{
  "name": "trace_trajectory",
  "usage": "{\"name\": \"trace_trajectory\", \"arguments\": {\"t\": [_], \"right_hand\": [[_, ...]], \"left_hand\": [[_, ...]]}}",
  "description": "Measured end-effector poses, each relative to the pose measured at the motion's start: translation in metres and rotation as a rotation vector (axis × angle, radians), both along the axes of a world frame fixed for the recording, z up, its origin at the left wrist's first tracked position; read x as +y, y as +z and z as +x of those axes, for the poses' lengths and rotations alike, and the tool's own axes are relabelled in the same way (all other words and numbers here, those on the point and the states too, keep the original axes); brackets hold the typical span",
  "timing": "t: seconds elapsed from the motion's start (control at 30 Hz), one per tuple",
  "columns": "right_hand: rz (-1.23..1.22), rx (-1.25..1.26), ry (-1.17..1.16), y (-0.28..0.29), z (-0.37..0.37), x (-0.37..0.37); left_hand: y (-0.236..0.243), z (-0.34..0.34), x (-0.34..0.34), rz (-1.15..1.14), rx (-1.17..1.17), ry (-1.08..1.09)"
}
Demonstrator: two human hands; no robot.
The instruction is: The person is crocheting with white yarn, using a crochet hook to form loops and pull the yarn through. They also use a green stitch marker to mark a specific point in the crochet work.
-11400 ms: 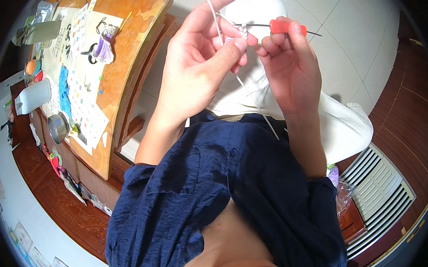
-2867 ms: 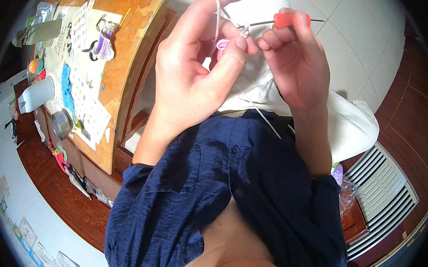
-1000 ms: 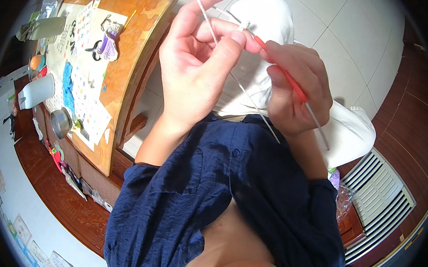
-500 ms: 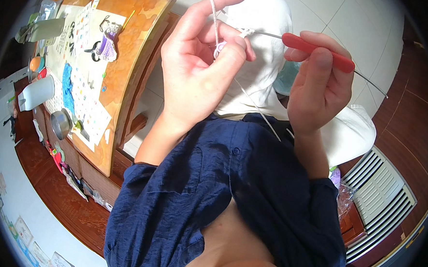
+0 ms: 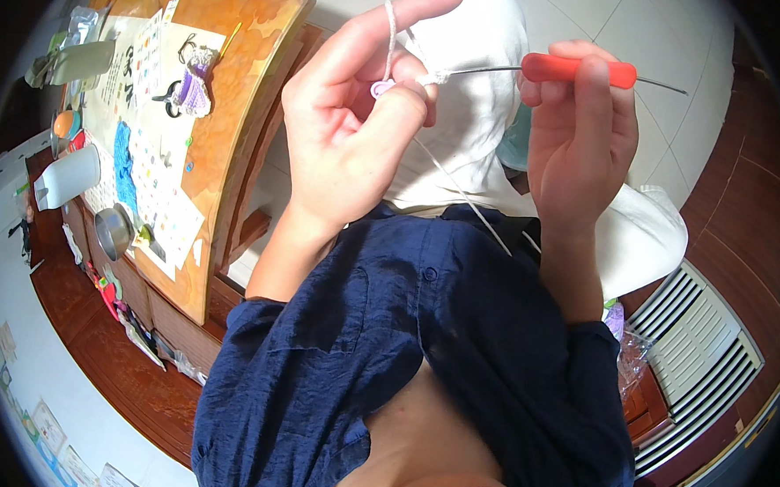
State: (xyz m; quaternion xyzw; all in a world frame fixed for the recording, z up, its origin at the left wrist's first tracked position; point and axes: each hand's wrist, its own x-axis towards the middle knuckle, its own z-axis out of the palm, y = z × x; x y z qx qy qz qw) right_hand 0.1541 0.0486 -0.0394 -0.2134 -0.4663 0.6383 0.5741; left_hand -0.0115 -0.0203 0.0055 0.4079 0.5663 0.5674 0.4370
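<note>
My left hand [image 5: 348,127] pinches a small piece of white crochet [image 5: 435,78] between thumb and fingers. White yarn [image 5: 390,36] loops over its raised index finger, and a strand hangs down past the palm toward my shirt. A pink stitch marker [image 5: 381,88] sits by the thumb. In my right hand [image 5: 583,135] is a double-ended crochet hook [image 5: 580,71] with a red handle, thumb below and fingers behind it. Its left metal end reaches the white crochet; whether the tip is inside a stitch is too small to tell.
At the left stands a wooden table [image 5: 265,25] bearing printed sheets, a purple-and-white crochet piece [image 5: 194,83], black scissors [image 5: 166,99], a blue knitted strip [image 5: 124,163] and a metal bowl [image 5: 113,232]. White cloth [image 5: 471,36] covers my legs. A white slatted stool [image 5: 698,348] stands at the right.
The crochet hook has turned from slanting down rightward to nearly level. Both hands have shifted slightly left, the left one with the white crochet still pinched.
</note>
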Motion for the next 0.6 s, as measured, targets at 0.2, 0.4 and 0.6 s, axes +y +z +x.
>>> {"name": "trace_trajectory", "arguments": {"t": [0.2, 0.4, 0.6], "right_hand": [[-0.087, 0.026, 0.119, 0.001, 0.001, 0.003], [-0.397, 0.219, 0.273, -0.005, -0.004, 0.001], [-0.527, 0.281, 0.335, -0.005, -0.006, 0.002]], "left_hand": [[-0.001, 0.002, 0.001, 0.045, 0.022, 0.017], [0.0, 0.003, 0.002, 0.107, 0.089, -0.001], [-0.012, 0.002, 0.002, 0.182, 0.176, 0.009]]}}
